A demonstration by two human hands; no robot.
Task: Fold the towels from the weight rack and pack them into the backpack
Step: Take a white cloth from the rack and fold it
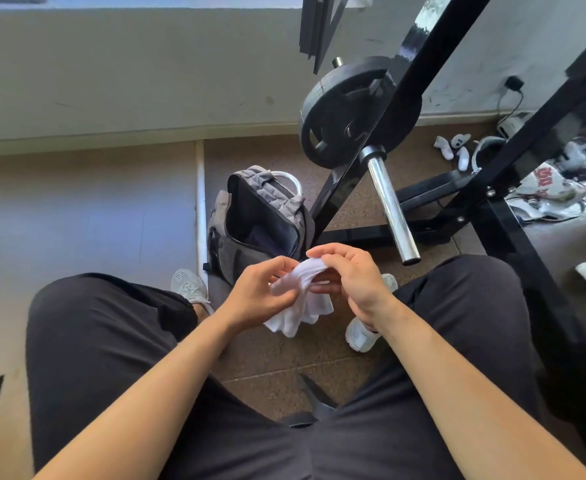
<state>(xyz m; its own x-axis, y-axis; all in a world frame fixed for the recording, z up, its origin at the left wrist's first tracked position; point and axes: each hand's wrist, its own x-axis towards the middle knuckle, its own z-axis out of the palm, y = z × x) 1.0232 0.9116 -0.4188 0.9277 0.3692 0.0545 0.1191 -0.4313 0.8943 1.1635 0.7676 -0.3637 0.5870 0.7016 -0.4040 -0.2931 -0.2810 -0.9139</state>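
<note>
I sit with my knees apart and hold a small white towel (300,306) between them, above the floor. My left hand (258,292) pinches its left side and my right hand (348,275) grips its bunched top edge; the lower part hangs loose. Just beyond my hands a grey backpack (225,251) stands on the floor with its main compartment unzipped and wide open, dark inside. The black weight rack (419,81) rises to the right of the backpack, with a black plate (340,109) on a chrome bar (392,209).
The rack's black base bars (364,233) lie on the brown floor right of the backpack. White cloth items (452,148), cables and a printed white bag (548,192) lie at the far right. A grey wall runs along the back. My white shoes (191,285) flank the towel.
</note>
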